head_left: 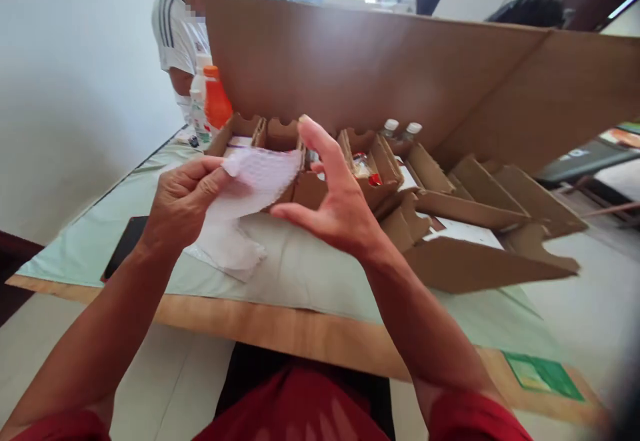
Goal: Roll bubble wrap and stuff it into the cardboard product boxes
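Observation:
Pinched between the thumb and fingers of my left hand (183, 201) is a thin white sheet with a textured surface (265, 173), raised above the table. My right hand (335, 194) is just to the right of it, thumb and fingers spread apart and holding nothing. Under the raised sheet, more thin white wrapping (230, 247) lies crumpled on the green cloth (310, 274); I cannot tell whether the two pieces are joined. Behind my hands stand open cardboard bins (367, 151) with small packaged items inside, partly hidden by my right hand.
A tall cardboard panel (350, 61) stands behind the bins. More cardboard bins (490, 254) sit at the right. A dark flat device (125, 244) lies at the left. An orange bottle (217, 99) and two white-capped bottles (403, 129) are farther back. A person (175, 34) is beyond the table.

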{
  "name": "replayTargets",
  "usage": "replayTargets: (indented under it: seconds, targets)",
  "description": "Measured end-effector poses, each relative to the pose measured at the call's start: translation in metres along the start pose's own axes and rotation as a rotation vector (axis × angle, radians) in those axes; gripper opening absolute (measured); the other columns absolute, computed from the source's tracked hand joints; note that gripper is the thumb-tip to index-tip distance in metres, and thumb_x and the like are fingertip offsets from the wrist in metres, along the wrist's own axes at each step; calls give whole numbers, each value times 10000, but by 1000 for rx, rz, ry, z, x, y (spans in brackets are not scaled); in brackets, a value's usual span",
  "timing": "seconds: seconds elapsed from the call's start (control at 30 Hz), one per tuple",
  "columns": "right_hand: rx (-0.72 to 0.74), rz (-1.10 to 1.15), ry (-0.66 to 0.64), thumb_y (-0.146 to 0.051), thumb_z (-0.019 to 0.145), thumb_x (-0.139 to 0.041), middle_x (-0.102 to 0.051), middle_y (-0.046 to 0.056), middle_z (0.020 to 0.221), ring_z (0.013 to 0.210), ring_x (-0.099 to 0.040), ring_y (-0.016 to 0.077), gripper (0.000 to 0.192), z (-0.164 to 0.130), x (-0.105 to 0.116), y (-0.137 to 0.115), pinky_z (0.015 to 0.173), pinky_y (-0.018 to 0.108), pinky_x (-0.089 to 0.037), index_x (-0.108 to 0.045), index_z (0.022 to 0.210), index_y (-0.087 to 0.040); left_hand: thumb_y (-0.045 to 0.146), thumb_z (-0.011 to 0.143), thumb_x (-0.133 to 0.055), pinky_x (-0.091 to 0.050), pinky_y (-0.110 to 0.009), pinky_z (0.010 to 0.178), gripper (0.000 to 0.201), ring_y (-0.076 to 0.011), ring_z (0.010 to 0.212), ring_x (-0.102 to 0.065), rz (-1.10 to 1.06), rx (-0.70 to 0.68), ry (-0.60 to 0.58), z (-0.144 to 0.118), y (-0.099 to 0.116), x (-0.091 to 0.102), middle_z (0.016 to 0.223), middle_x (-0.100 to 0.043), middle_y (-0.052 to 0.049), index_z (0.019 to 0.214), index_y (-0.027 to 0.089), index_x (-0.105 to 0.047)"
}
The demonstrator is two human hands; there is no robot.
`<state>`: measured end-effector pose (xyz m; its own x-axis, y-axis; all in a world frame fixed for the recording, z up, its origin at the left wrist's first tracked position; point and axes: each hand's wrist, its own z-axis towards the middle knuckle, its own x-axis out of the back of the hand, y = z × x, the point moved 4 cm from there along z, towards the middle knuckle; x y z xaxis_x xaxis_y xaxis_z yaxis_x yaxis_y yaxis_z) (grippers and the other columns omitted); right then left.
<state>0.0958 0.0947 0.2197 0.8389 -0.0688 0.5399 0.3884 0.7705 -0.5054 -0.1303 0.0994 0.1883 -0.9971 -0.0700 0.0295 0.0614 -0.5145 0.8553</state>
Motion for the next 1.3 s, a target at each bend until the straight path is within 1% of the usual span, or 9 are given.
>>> replayTargets:
  seconds: [0.2,0.37,0.47,0.6,0.73,0.87,0.97,1.13,1.3]
  targets:
    - [-29,-52,315,-269,948,-733,-655,-41,777,686,-572,95,97,-25,62,-22,682,231,-507,-710,889,-195,366,782,-766,-497,-242,647,214,-141,702,-628,262,130,-401,-32,-6,-76,786,-726,-1,885,178,-764]
    - [-163,-100,682,-208,895,-782,-652,-49,700,604,-566,94,69,-133,145,-18,579,236,-433,-727,854,-218,453,772,-705,-484,-247,589,258,-157,655,-632,277,441,-686,-73,-61,-80,735,-725,-20,786,200,-753]
    - [-455,-174,730,-290,860,-812,-686,-36,736,640,-596,102,118,-212,159,9,615,233,-476,-735,858,-201,537,754,-720,-483,-257,575,344,-168,648,-644,229,613,-748,-91,-79,-81,750,-724,-27,856,209,-742]
    - [-836,-278,504,-438,899,-678,-716,29,782,709,-649,169,274,-298,138,62,669,296,-533,-719,861,-170,581,722,-715,-532,-323,644,517,-230,738,-694,405,684,-799,-103,-108,-99,856,-735,-58,1072,201,-717]
    - [-982,-518,350,-498,877,-655,-752,168,1091,997,-679,307,413,-345,130,93,907,469,-539,-723,1062,-134,425,843,-632,-545,-491,926,547,-352,1063,-696,932,234,-603,-103,-121,-110,1111,-726,-161,1326,168,-645]
    - [-896,-824,198,-420,1001,-522,-579,205,1494,1330,-553,372,470,-339,116,85,1102,585,-424,-619,1372,-149,369,975,-559,-425,-566,1134,573,-408,1422,-496,990,-266,-409,-127,-96,-130,1496,-543,-253,1500,146,-500]
    - [-674,-687,-109,-287,1055,-426,-584,163,1507,1414,-506,309,422,-305,56,72,1153,517,-416,-604,1417,-163,366,1010,-531,-352,-535,1211,663,-364,1535,-376,872,-460,-579,-165,-86,-164,1613,-434,-237,1604,148,-332]
    - [-392,-508,-465,-353,1049,-519,-496,125,1604,1532,-374,263,511,-276,-33,63,1230,428,-362,-516,1515,-142,440,1051,-359,-163,-613,1267,651,-370,1520,-405,962,-340,-836,-206,-113,-175,1588,-487,-234,1606,100,-341]
    - [-637,-644,-421,-464,1046,-507,-396,117,1675,1566,-325,265,619,-327,16,76,1287,454,-243,-443,1579,-157,502,1052,-292,-106,-634,1269,639,-376,1596,-242,1079,-163,-852,-201,-127,-125,1681,-349,-206,1568,155,-441]
